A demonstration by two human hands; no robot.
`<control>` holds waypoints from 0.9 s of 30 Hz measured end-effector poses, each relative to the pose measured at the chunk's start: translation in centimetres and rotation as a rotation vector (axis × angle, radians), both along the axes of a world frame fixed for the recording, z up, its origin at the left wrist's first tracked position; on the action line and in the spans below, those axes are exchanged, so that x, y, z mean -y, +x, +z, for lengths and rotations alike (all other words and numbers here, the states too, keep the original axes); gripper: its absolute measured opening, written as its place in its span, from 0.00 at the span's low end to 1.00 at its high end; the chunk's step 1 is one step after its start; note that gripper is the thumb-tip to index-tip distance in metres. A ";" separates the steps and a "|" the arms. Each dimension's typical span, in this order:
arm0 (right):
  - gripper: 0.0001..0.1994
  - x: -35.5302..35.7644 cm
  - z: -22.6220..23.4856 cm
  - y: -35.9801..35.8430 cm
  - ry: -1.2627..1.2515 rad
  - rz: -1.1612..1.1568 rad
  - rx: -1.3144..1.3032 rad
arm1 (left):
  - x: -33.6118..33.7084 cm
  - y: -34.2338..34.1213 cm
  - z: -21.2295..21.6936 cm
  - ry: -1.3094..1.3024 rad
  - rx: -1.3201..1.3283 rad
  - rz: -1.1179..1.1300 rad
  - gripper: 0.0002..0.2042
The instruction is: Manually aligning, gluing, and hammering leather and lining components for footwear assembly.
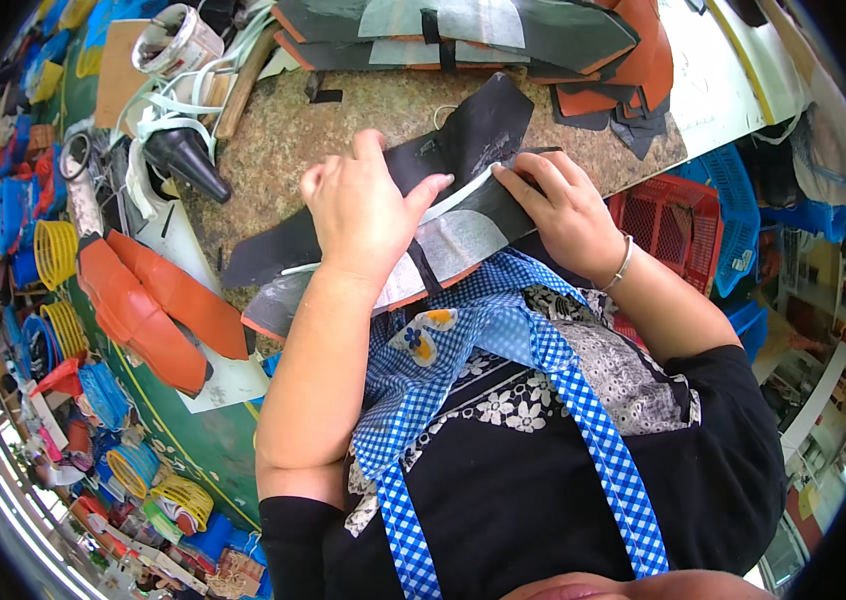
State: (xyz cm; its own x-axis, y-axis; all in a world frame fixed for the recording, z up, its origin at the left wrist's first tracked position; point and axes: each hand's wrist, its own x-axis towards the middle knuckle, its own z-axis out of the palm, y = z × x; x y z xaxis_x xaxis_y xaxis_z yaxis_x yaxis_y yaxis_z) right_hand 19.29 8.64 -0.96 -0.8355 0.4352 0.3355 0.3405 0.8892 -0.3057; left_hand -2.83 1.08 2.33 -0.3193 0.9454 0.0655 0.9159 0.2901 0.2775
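A black leather-like piece point(503, 112) lies at the table's near edge, its front part having a pale grey, rounded patch point(463, 238) and an orange underside edge. A thin white cord point(455, 202) runs across it in a curve. My left hand point(358, 210) rests on the piece with fingers apart, its thumb stretched toward the cord. At the cord's right end, my right hand point(568, 215) is closed, thumb and forefinger pinching it against the piece. Part of the cord is hidden under my left hand.
Stacked black and orange pieces point(503, 45) lie at the back. A white bucket point(178, 42), a black cone-shaped object point(188, 160) and loose white straps point(158, 105) are at the back left. Orange pieces point(148, 300) lie left. Red point(668, 225) and blue baskets point(733, 215) stand right.
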 end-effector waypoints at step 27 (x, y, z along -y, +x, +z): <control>0.29 2.1 1.2 -0.5 -0.193 0.233 0.113 | 5.6 -1.1 2.6 -0.279 -0.255 -0.309 0.16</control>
State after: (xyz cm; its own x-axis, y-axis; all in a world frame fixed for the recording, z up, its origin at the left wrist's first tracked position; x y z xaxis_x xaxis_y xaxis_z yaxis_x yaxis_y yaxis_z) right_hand 18.81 6.59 0.25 -0.9472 0.2749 0.1650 0.1761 0.8762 -0.4486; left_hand -3.97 -4.53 4.94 -0.0277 0.9860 -0.1645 0.9995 0.0253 -0.0167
